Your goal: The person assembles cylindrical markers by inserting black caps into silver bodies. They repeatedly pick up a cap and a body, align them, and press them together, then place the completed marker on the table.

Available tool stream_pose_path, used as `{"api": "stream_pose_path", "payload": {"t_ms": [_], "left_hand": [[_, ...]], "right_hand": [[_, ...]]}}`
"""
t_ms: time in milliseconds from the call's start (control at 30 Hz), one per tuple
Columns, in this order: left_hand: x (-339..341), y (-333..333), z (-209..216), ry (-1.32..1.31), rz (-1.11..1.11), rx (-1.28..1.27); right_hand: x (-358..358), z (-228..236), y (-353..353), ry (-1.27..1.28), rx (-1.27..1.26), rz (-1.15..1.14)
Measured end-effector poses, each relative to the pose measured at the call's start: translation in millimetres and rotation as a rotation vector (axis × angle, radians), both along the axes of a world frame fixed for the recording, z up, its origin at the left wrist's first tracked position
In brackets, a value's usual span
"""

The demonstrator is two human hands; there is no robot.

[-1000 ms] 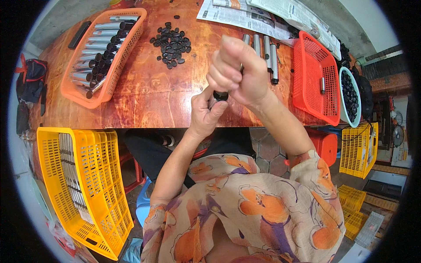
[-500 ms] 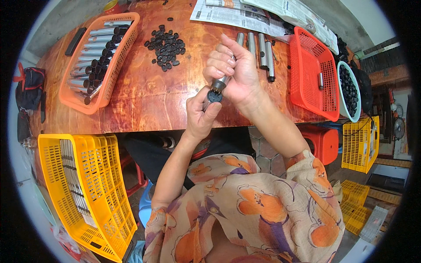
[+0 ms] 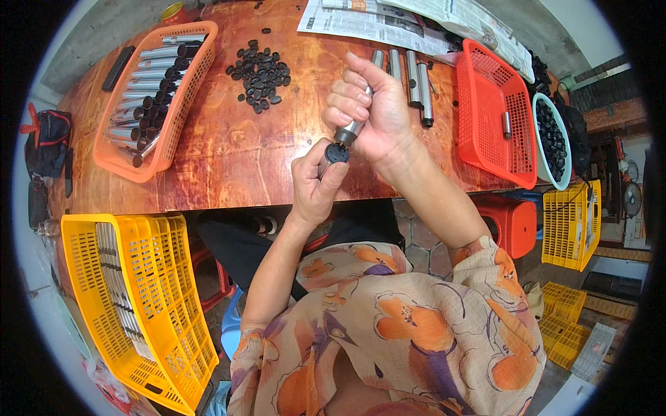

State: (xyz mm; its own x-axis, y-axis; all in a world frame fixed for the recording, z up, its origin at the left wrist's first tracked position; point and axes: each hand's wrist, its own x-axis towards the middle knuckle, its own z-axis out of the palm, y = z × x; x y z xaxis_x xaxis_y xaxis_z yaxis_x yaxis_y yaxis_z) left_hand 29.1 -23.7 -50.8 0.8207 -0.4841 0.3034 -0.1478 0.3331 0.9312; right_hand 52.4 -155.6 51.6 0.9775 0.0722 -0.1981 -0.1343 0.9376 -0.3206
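Note:
Above the table's near edge, my left hand (image 3: 313, 184) is closed around a short cylinder whose round black end cap (image 3: 338, 153) faces up between thumb and fingers. My right hand (image 3: 380, 114) is wrapped in a fist around a silver cylindrical tool (image 3: 352, 130) with a dark collar. The tool slants down to the left, and its small prongs meet or nearly meet the far rim of the cap; exact contact is hard to tell. My fingers hide most of both pieces. Beyond my right fist, several silver tubes (image 3: 413, 80) lie side by side.
An orange basket (image 3: 166, 152) of silver tubes stands at left, near a pile of small black parts (image 3: 260, 76). To the right are a red basket (image 3: 468, 156) holding one short tube and a pale bowl (image 3: 559, 182) of black pieces. Newspapers (image 3: 374, 28) cover the far edge; a yellow crate (image 3: 166, 277) stands lower left.
Both hands keep their grips and have hardly moved. The cap's round face shows a little more fully, and the tool's prongs sit slightly closer to its far rim.

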Motion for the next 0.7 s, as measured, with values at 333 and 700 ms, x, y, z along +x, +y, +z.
{"api": "stream_pose_path", "payload": {"t_ms": [333, 700], "left_hand": [[-1, 0, 1, -0.015, 0.023, 0.017], [-4, -5, 12, -0.033, 0.108, -0.012]], "right_hand": [[-3, 3, 0, -0.091, -0.150, -0.018], [-19, 19, 15, -0.289, -0.474, -0.067]]}}
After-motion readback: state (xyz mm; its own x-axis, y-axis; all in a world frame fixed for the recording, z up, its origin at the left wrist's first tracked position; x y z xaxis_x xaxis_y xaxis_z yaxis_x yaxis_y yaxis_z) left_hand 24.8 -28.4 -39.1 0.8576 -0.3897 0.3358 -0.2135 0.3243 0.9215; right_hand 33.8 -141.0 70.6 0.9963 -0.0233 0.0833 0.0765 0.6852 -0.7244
